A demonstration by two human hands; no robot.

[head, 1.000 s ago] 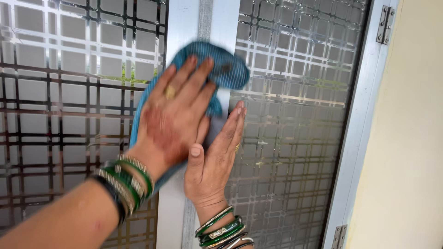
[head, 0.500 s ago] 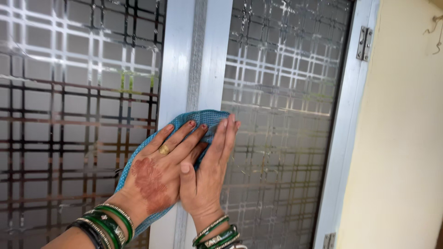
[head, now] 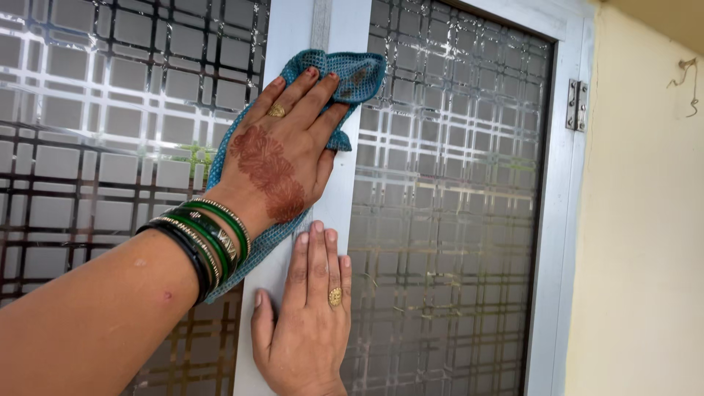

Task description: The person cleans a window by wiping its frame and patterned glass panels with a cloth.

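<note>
My left hand [head: 282, 158], with henna on its back, a gold ring and green bangles at the wrist, presses a blue mesh cloth [head: 359, 73] flat against the pale grey upright bar [head: 293, 29] between two window panes. The cloth sticks out above my fingertips and hangs below my wrist. Just beneath it, my right hand [head: 308, 323] lies flat on the same bar, fingers together and pointing up, holding nothing.
Frosted glass with a grid pattern fills the left pane [head: 110, 110] and the right pane [head: 455, 183]. A metal hinge [head: 577, 105] sits on the right frame. A cream wall [head: 645, 220] with a small wire hook [head: 686, 81] lies further right.
My left hand slid the cloth down the bar and then back up to its upper part. My right hand dropped lower and now rests flat under the cloth.
</note>
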